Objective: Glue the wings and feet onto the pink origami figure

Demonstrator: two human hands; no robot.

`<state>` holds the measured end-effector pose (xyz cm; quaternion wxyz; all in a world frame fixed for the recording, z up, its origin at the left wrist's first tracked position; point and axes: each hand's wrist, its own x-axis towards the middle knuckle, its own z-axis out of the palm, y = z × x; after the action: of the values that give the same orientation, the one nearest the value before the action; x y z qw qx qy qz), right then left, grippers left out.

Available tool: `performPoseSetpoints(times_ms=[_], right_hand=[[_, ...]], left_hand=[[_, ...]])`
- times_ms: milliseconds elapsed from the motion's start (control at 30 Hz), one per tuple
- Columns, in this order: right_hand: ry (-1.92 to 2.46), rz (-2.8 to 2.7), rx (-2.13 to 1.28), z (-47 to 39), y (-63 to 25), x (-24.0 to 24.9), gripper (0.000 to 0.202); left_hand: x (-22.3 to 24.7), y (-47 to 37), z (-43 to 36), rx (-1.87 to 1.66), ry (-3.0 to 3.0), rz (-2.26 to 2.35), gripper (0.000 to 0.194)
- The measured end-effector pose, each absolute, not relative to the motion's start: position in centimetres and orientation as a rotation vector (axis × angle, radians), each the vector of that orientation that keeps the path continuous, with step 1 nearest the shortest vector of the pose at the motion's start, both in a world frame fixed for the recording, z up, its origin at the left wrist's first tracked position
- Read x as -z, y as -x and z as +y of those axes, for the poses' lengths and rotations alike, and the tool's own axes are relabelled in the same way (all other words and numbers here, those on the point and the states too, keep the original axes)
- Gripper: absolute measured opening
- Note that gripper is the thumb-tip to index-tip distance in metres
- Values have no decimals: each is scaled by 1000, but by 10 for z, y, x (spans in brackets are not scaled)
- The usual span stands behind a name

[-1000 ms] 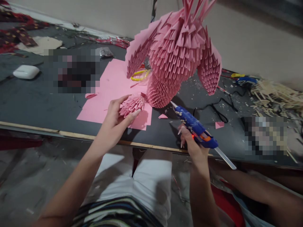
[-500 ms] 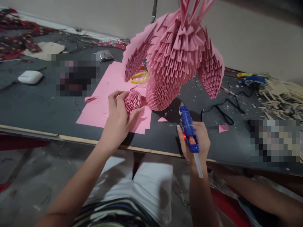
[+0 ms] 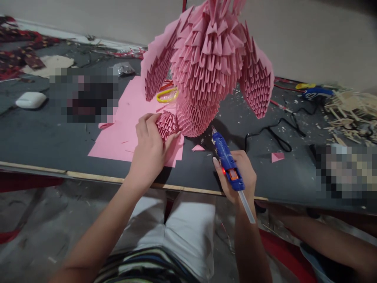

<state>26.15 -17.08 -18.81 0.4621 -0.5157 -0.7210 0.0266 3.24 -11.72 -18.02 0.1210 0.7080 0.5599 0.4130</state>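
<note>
My left hand [image 3: 150, 147] is closed around a small round piece of folded pink paper [image 3: 167, 125], thumb on its near right side. That piece is beside the base of a large pink folded-paper figure [image 3: 206, 67] with two wing-like flaps; whether they touch I cannot tell. My right hand [image 3: 238, 173] grips a blue hot glue gun [image 3: 226, 157] whose red light is lit. A clear glue stick [image 3: 246, 206] sticks out of its back. The gun's nozzle points up and left, just right of the figure's base. A pink paper triangle [image 3: 198, 148] lies between the hands.
Pink sheets [image 3: 118, 137] lie under my left hand, with yellow-handled scissors [image 3: 167, 95] behind. A black cord [image 3: 279, 137] crosses the right side. Farther off are a pile of pale scraps [image 3: 353, 114], a white case [image 3: 31, 100] and a pink scrap [image 3: 277, 157]. Another person's arm [image 3: 324, 236] is at lower right.
The glue gun has swung, its nozzle tilting further left toward the figure's base. My left hand keeps its hold on the small paper piece. The whole view has shifted slightly.
</note>
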Motion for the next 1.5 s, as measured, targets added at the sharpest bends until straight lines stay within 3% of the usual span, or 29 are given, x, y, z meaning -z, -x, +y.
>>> performPoseSetpoints(times_ms=[400, 800, 1067, 1500], right_hand=[[1257, -1753, -105, -171, -262, 190, 15], [1315, -1669, -174, -168, -263, 186, 12], [1333, -1689, -233, -167, -263, 190, 12], [1339, -1627, -384, -166, -263, 189, 19]], left_hand=[[181, -46, -120, -1099, -2223, 1840, 60], [183, -35, -125, -1038, -2298, 1575, 70], [175, -13, -122, -1013, -2336, 1427, 58], [185, -19, -117, -1076, -2323, 1593, 40]])
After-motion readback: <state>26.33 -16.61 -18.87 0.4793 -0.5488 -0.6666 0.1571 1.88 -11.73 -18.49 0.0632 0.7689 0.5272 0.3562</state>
